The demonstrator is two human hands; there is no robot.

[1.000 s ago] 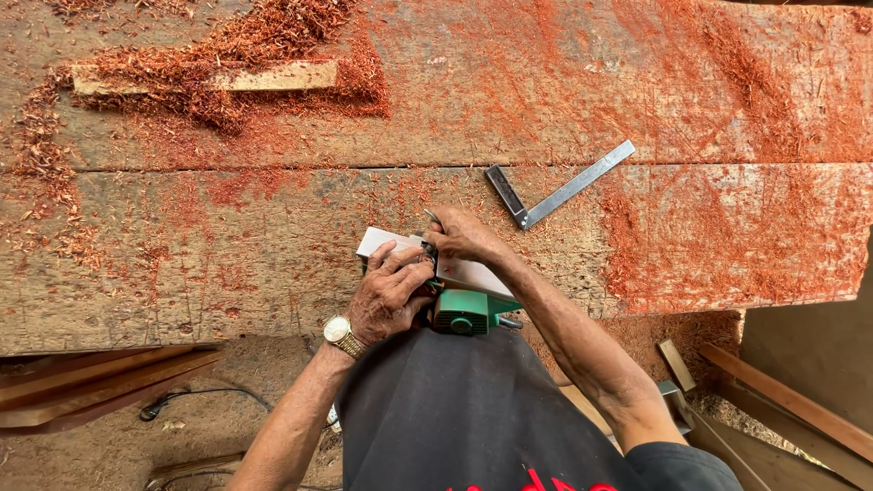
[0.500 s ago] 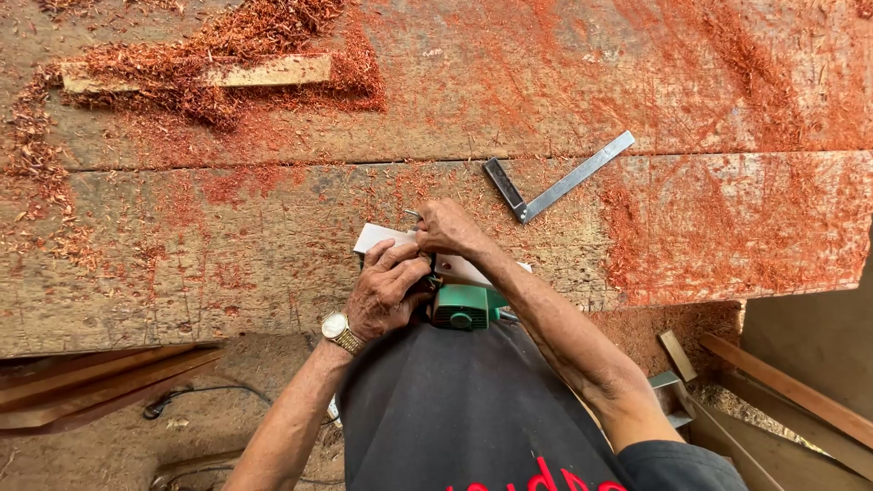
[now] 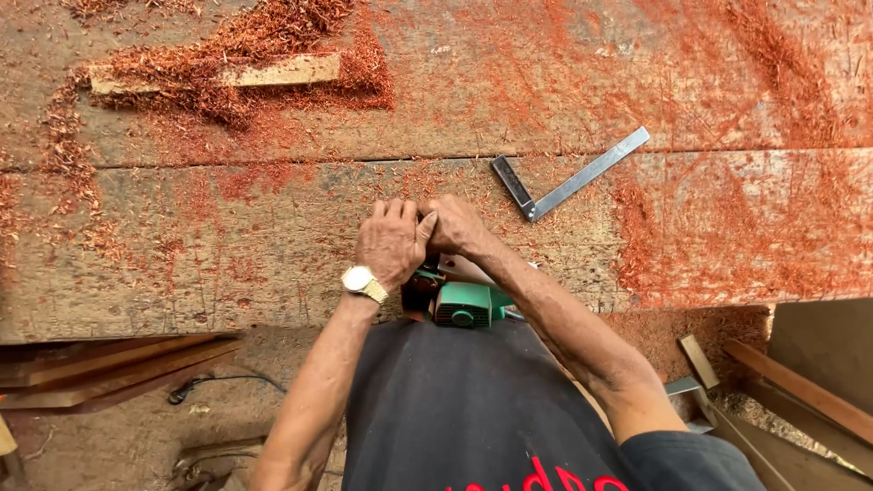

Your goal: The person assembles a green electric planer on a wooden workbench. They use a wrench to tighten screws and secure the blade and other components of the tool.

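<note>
- Green power tool [image 3: 466, 304]: it sits at the near edge of the wooden workbench [image 3: 182, 273], just in front of my torso, mostly hidden under both hands; only its green motor housing shows clearly
- Left hand [image 3: 393, 244]: fingers curled down over the top of the tool, closed around it as far as I can see; a gold wristwatch [image 3: 362, 282] sits on that wrist
- Right hand [image 3: 459, 224]: pressed against the left one, fingers folded down on the front of the tool; what exactly it grips beneath I cannot tell
- Handling judgement: the two hands are crowded together, so firm downward pressure and a flat sole on the board look essential; I would keep wrists low and the body clear of the housing
- Surroundings, left to right: stacked planks [image 3: 109, 364] under the bench, a dark cable [image 3: 218, 385] on the floor, a short wooden offcut [image 3: 227, 75] lying in red sawdust [image 3: 273, 36] at the far side, a metal try square [image 3: 568, 180] just right of the hands, offcuts [image 3: 800, 386] at lower right
- Obstructions: the try square lies near the hands and apart from them; loose shavings cover much of the board and could hide marks
</note>
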